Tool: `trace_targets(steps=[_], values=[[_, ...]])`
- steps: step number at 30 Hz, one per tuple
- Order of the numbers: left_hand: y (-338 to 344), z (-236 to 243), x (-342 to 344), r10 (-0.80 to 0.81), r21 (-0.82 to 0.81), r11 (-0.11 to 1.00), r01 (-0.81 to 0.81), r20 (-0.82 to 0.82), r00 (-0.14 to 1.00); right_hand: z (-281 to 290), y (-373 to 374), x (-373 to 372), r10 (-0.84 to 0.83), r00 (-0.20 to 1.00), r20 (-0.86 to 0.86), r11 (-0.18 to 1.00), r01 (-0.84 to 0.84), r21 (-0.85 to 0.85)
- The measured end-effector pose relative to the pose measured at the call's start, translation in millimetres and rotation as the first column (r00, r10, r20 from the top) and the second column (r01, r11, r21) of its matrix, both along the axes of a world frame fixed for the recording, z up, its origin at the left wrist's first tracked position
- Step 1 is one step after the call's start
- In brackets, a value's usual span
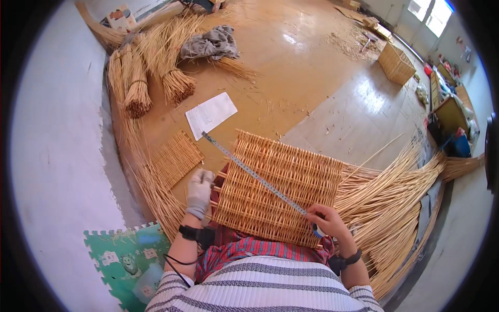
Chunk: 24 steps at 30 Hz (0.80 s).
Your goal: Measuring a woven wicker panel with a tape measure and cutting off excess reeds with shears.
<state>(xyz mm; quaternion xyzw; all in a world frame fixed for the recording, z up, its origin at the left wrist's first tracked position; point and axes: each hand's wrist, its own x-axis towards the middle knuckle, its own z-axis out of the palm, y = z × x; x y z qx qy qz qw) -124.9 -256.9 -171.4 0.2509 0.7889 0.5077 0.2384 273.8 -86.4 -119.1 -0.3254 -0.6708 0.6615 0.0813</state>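
Note:
A rectangular woven wicker panel [280, 182] lies tilted across my lap, with bare stick ends poking out along its left edge. My left hand [199, 192], in a pale glove, is closed at that edge by the stick ends; its fingertips are partly hidden. A tape measure [260, 179] runs diagonally over the panel, its free end sticking out beyond the upper left side. In my bare right hand [326, 220], near the lower right edge, the fingers pinch the blade, and the blue case shows just below them.
A smaller woven panel [175, 158] and a white paper sheet [210, 113] lie on the floor ahead. Willow rod bundles [138, 88] stand at the far left; loose rods [395, 208] spread on my right. A wicker box [396, 63] sits far right, a green foam mat [122, 260] near left.

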Motion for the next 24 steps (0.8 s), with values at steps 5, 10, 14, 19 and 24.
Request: trace_targets(steps=[5,10,14,19,24], values=[[9,22,-58,0.047,-0.084,0.995,-0.058,-0.135,0.99,1,0,4,0.016,0.999,0.043,1.0,-0.015,-0.009],[37,13,-135,0.168,-0.009,0.984,-0.179,-0.312,0.935,11,46,18,-0.033,0.997,0.072,0.989,0.022,0.148],[68,46,-91,0.273,-0.036,0.929,-0.369,-0.61,0.744,43,84,47,-0.209,0.971,0.114,0.915,0.153,0.373],[60,38,-58,0.087,0.044,0.996,-0.076,-0.612,0.786,56,109,44,-0.235,0.945,0.229,0.84,0.08,0.536],[73,30,-2,-0.052,0.054,0.996,0.077,-0.367,0.929,55,114,25,-0.248,0.931,0.268,0.778,0.026,0.628]])
